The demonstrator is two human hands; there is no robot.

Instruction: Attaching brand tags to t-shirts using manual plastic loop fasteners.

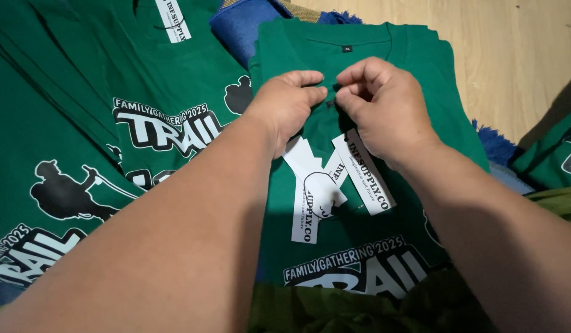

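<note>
Green cotton everywhere from the head view: a folded green T-shirt (359,55) lies face up on top of a pile, its collar away from the person, and both hands meet just below that collar. The left hand (285,105) has thumb and forefinger pinched together on the fabric near the neckline; the right hand (384,105) is curled, fingertips closed on the same spot, apparently on the fastening of the white rectangular paper hang tags (335,179) that fan out beneath both wrists.

The shirt looks soft, light and limp, so it would sag if lifted by one edge; I'd judge the shoulders or the folded edges the places to take it. The tags are thin card, easily creased, best held near their top ends.

Signs and labels: a small dark square size label (346,48) sits inside the collar; white and black chest print (359,271) shows low on the shirt. To the left, more green printed shirts (113,123) lie stacked, one with another white tag (172,18) at its neck. Beyond, a blue rug (242,24) and pale wooden floor (513,55).
</note>
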